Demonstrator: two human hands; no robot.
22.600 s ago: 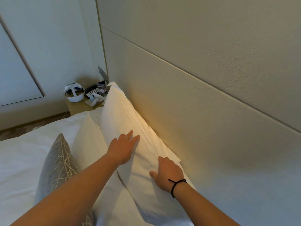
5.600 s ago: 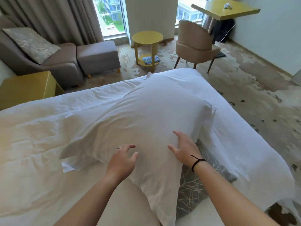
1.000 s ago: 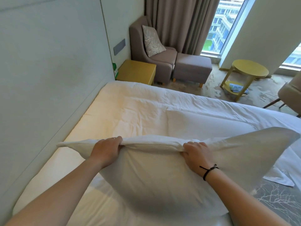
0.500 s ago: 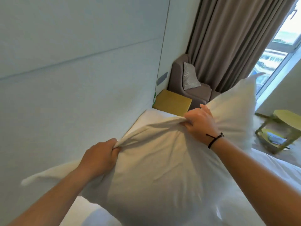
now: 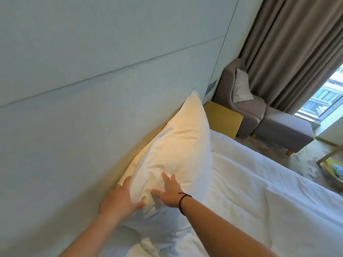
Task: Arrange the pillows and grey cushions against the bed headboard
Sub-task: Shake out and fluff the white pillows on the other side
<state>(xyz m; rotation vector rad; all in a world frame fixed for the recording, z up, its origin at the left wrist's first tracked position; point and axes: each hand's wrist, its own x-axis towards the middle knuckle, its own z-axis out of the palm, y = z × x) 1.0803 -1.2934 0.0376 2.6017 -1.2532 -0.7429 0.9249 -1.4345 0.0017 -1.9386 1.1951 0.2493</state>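
Leaning upright against the headboard, a white pillow stands on the bed. Left hand presses its near edge beside the headboard, fingers straight; right hand rests spread flat on its front, gripping nothing.

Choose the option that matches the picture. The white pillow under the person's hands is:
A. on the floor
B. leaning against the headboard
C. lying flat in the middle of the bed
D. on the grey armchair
B: the white pillow stands propped against the headboard, both hands on it.
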